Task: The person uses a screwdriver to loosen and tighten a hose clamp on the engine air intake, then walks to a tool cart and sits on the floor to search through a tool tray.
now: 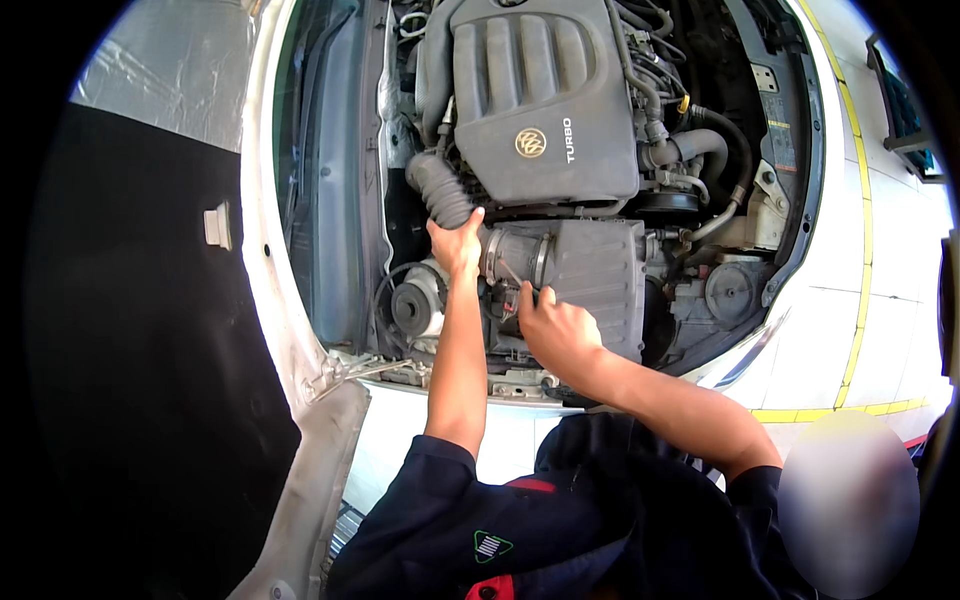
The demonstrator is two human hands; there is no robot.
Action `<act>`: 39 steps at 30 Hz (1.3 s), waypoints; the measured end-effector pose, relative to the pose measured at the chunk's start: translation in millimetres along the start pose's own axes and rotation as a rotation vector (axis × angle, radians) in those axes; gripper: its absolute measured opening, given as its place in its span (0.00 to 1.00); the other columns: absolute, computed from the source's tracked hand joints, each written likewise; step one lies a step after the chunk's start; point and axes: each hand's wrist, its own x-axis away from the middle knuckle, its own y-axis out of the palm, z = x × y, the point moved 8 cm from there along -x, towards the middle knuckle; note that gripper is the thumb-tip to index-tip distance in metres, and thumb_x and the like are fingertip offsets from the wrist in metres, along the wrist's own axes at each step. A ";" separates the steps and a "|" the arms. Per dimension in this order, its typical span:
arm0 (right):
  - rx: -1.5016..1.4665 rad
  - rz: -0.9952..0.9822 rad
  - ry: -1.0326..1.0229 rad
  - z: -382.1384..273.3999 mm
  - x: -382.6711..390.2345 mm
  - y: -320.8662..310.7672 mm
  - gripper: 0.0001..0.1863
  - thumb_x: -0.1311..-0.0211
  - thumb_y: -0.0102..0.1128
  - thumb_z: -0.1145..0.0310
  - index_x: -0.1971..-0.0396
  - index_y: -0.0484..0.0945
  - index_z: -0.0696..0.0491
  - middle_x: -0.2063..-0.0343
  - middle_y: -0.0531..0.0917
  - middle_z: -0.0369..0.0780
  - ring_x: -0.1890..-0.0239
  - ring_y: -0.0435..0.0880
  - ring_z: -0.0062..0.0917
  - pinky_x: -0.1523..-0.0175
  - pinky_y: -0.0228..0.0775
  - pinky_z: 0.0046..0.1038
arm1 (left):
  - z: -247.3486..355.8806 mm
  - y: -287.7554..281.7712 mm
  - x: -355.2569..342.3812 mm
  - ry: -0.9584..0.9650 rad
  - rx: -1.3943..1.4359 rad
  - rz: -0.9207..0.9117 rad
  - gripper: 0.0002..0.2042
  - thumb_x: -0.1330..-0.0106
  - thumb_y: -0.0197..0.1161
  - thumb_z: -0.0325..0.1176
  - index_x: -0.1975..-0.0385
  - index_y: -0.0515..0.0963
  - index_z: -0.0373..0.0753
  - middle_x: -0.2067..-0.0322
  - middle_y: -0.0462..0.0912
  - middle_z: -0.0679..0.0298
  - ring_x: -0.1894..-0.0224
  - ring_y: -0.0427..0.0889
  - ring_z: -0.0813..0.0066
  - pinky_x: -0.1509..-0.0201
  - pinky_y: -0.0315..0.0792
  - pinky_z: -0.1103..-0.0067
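Observation:
My left hand [457,246] is closed around the lower end of a black ribbed air intake hose [437,188], its thumb pointing up along the ribs. Beside it lies a short grey intake pipe [518,252] with metal band clamps, joined to the black air filter box [606,285]. Over the near side of that pipe, my right hand [558,330] is curled shut. A thin shaft seems to run from its fingers toward the left clamp; what it belongs to is hidden in the grip. A small wired connector [508,306] sits just left of the right fingers.
A large grey plastic engine cover [540,90] fills the bay beyond my hands. Left of my left forearm is a round black-and-white part [410,306]. Hoses and a pulley [668,203] lie right. The raised hood [150,330] stands left; yellow floor lines [858,240] run right.

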 end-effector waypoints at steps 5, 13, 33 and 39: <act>0.269 -0.125 -0.235 -29.0 -50.4 -47.9 0.12 0.39 0.62 0.67 0.58 0.87 0.53 0.62 0.88 0.40 0.59 0.89 0.32 0.60 0.82 0.31 | -0.1 -1.1 -4.6 0.003 -0.065 -0.031 0.57 0.55 0.80 0.53 0.30 0.54 0.30 0.37 0.70 0.39 0.35 0.70 0.44 0.32 0.66 0.61; 0.399 -0.213 -0.327 -43.8 -113.5 -70.7 0.19 0.48 0.73 0.66 0.55 0.87 0.52 0.59 0.88 0.42 0.58 0.89 0.32 0.60 0.81 0.31 | -9.8 16.7 -12.2 -0.001 -0.076 -0.129 0.54 0.52 0.78 0.52 0.30 0.55 0.30 0.41 0.74 0.39 0.40 0.76 0.45 0.36 0.70 0.63; 0.391 -0.551 -0.501 -42.5 -114.5 -77.1 0.12 0.52 0.70 0.72 0.66 0.85 0.58 0.70 0.87 0.40 0.66 0.89 0.31 0.69 0.81 0.29 | 9.9 1.3 -17.0 -0.010 -0.090 -0.122 0.51 0.56 0.81 0.48 0.36 0.60 0.25 0.46 0.76 0.37 0.44 0.78 0.42 0.38 0.70 0.62; 0.072 -0.110 -0.270 39.3 -42.2 -42.4 0.26 0.47 0.59 0.72 0.44 0.78 0.54 0.74 0.79 0.41 0.83 0.84 0.28 0.82 0.76 0.28 | 10.3 -6.7 -15.2 0.054 -0.022 -0.054 0.51 0.58 0.84 0.43 0.36 0.62 0.23 0.44 0.76 0.39 0.43 0.78 0.49 0.35 0.67 0.67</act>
